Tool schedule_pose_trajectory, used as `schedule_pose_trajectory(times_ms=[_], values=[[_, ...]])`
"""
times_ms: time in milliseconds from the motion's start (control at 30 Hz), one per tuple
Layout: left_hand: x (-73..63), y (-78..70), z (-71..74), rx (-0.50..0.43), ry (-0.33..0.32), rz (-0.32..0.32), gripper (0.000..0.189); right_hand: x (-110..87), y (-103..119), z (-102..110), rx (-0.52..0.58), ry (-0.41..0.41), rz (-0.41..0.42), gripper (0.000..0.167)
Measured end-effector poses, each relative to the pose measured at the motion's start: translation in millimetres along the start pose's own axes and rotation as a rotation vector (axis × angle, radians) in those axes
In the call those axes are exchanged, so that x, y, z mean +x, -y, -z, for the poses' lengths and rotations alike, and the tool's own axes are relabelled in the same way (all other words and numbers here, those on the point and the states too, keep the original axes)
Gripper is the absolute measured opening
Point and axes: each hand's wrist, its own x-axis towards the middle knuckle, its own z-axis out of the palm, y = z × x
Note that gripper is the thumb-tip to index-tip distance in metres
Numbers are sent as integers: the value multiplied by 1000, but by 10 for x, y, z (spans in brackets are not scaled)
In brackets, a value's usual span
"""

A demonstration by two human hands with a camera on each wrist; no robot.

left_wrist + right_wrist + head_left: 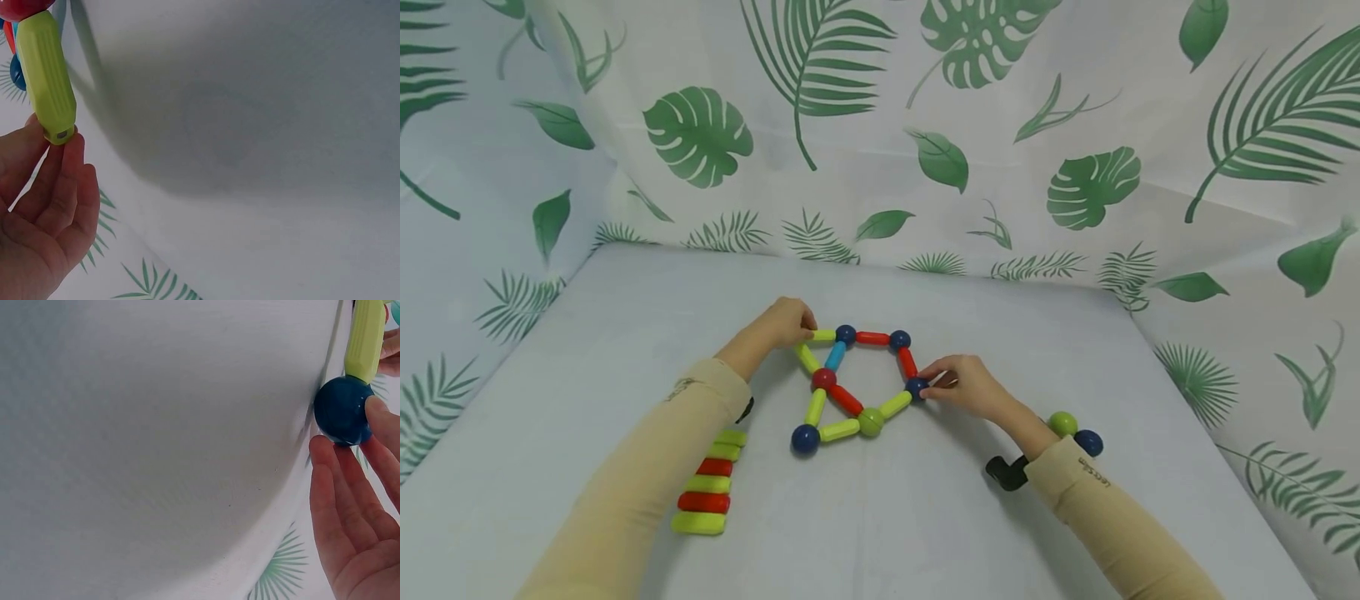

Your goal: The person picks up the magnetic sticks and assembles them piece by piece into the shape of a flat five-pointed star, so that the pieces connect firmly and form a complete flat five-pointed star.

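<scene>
A figure of magnetic rods and balls spans both hands in the head view. My left hand (784,322) pinches the free end of a yellow-green rod (47,72) that runs down from a red ball (823,378); another yellow-green rod (824,335) reaches those fingers from a blue ball (846,335). On the right, my right hand (967,385) holds a blue ball (342,411) between thumb and fingers. Red rods, a light blue rod (835,356), a green ball (871,422) and a lower-left blue ball (805,439) make up the rest.
Loose yellow-green and red rods (703,502) lie in a row beside the left forearm. A green ball (1063,423) and a blue ball (1088,442) rest behind the right wrist. Leaf-patterned cloth (865,183) rises behind the white table (880,533).
</scene>
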Motion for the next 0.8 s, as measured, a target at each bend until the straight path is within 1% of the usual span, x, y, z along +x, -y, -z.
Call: schedule_pose_trajectory(times_ms=[133,233,300,367,467,533,633,700,800], values=[[-11,-7,-15,13,0,-25,26,10,9,39,-27,30,0,23],[-34,-18,-12,41,-10,-45,32,48,19,77,-45,68,7,21],[-60,-18,-6,71,-20,-60,35,88,28,106,-40,105,5,20],[-105,-21,-1,117,-31,-77,38,126,46,138,-31,145,-17,19],[-199,-10,-20,192,-54,-106,40,193,55,179,-39,174,-40,19],[-285,-3,-52,240,-71,-129,39,245,49,193,-52,160,-51,21],[-440,-3,-110,279,-84,-179,38,345,36,201,-80,111,-56,22],[-545,-14,-154,275,-77,-222,38,423,40,199,-101,80,-71,23],[-691,-59,-227,234,-36,-270,36,544,79,191,-121,47,-105,26]])
